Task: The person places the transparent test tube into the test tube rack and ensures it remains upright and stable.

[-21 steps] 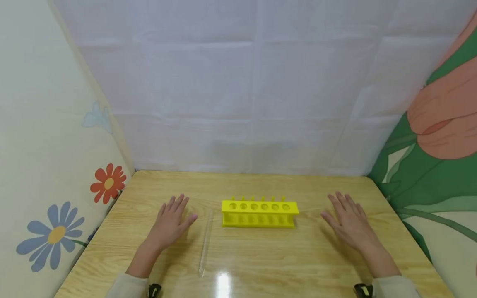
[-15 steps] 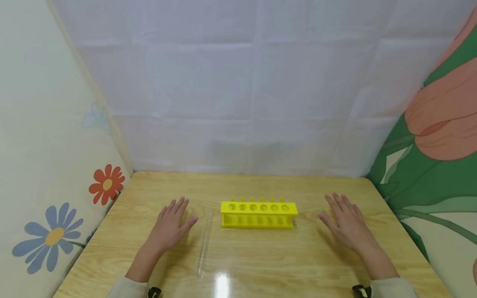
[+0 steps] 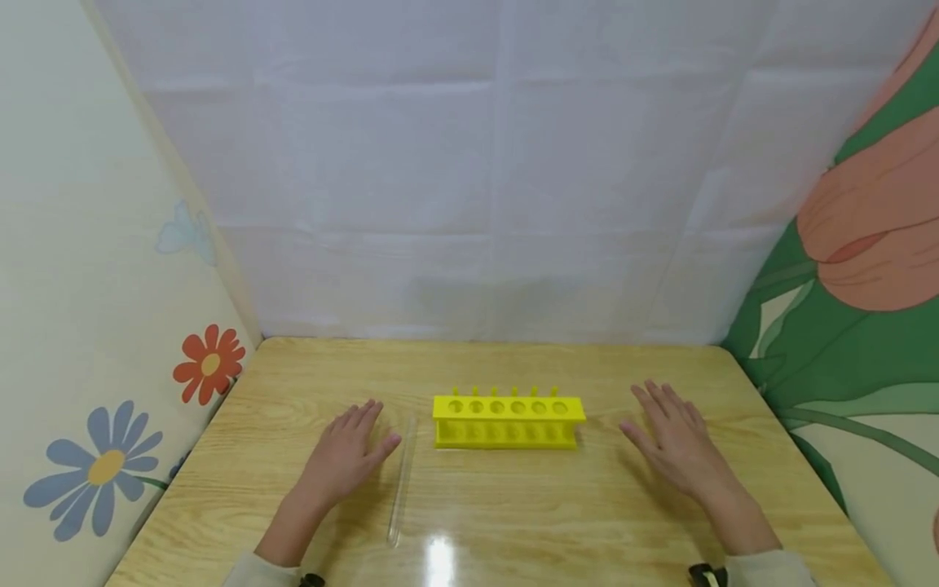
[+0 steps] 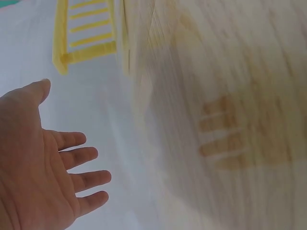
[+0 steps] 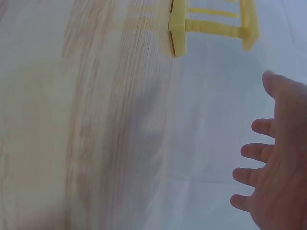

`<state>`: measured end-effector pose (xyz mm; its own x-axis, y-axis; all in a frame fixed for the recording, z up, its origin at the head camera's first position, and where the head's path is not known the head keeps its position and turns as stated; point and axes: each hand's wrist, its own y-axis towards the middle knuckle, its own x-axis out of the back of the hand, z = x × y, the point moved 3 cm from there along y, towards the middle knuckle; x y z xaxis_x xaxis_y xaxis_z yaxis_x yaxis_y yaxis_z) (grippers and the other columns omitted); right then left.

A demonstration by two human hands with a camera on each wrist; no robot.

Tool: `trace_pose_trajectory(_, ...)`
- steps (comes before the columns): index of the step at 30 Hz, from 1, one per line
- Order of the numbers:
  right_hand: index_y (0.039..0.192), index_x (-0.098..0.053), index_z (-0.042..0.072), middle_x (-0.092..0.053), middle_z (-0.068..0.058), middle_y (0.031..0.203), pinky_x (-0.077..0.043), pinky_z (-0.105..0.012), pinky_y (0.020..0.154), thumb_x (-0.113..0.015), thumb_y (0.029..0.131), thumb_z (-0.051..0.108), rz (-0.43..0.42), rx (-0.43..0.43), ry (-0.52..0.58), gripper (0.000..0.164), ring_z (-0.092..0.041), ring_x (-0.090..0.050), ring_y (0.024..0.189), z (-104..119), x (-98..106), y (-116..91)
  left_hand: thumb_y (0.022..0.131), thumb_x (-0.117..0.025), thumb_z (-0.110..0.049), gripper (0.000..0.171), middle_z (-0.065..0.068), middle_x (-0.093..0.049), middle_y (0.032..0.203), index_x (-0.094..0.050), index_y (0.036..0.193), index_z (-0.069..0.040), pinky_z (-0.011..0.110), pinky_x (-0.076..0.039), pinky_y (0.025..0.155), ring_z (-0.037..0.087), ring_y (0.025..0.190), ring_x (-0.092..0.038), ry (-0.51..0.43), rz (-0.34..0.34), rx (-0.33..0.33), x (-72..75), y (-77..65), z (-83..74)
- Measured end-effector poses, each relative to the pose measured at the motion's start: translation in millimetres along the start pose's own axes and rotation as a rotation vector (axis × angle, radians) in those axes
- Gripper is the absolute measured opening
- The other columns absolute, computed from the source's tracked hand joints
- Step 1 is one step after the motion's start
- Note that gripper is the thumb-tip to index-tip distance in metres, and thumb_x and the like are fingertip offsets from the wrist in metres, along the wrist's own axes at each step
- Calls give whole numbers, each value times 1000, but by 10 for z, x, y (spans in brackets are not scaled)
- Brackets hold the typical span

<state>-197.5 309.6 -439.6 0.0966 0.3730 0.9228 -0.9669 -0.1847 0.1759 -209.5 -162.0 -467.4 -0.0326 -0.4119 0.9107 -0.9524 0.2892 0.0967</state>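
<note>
A yellow test tube rack (image 3: 509,408) stands in the middle of the wooden table, with a row of round holes along its top and short pegs behind. To its left a clear glass tube (image 3: 400,489) lies lengthwise on the tabletop. My left hand (image 3: 341,456) hovers just left of the tube, fingers straight and holding nothing. On the rack's other side my right hand (image 3: 678,448) is held above the table, fingers spread and nothing in it. Both wrist views show the left palm (image 4: 38,172) and right palm (image 5: 283,167) apart from the rack.
The wooden table (image 3: 513,505) ends at a white cloth backdrop (image 3: 469,204). A flower-patterned panel (image 3: 110,285) borders the left side. Another panel with large leaves and a pink flower (image 3: 844,367) borders the right.
My left hand has moved right and slightly nearer me, closer to the glass tube. The right hand has shifted slightly left. Rack and tube lie as before.
</note>
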Motion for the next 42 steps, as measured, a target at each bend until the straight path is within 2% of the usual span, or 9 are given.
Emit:
trace_pose_trajectory(10, 154, -33, -3, -25, -34, 158, -9, -71, 118, -51, 105, 43, -4, 12, -1, 69, -54, -21, 145, 113, -30, 11, 104, -49, -50, 70, 22, -43, 154, -42, 151, 1, 62, -29, 117, 45, 142, -38, -15, 0, 21, -22, -37, -105)
trace_pose_trajectory(18, 155, -33, -1, -25, -33, 158, -12, -71, 117, -52, 105, 41, 5, 25, -1, 68, -53, -21, 146, 225, -50, 29, 103, -50, -51, 70, 22, -45, 153, -43, 150, 1, 62, -32, 116, 45, 140, -41, -24, -6, 31, -81, -67, -137)
trace_pose_trajectory(25, 156, -31, 0, -24, -32, 160, -11, -70, 118, -49, 106, 42, 13, 42, 9, 68, -51, -18, 148, 308, -59, 41, 104, -48, -52, 70, 22, -47, 151, -44, 150, 1, 63, -36, 113, 45, 138, -44, 1, -2, 44, -137, -73, -170)
trace_pose_trajectory(37, 155, -33, 2, -27, -30, 159, -15, -70, 117, -51, 105, 42, 2, 68, 5, 66, -50, -21, 147, 421, -71, 74, 103, -51, -48, 66, 23, -56, 141, -49, 145, 2, 63, -46, 103, 46, 127, -53, 21, -13, 77, -206, -87, -269)
trace_pose_trajectory(42, 155, -34, 2, -28, -29, 159, -16, -71, 116, -52, 105, 40, -8, 90, 21, 65, -50, -21, 147, 470, -86, 87, 103, -53, -48, 66, 24, -57, 139, -49, 144, 3, 63, -46, 102, 46, 126, -54, 24, 6, 103, -233, -93, -319)
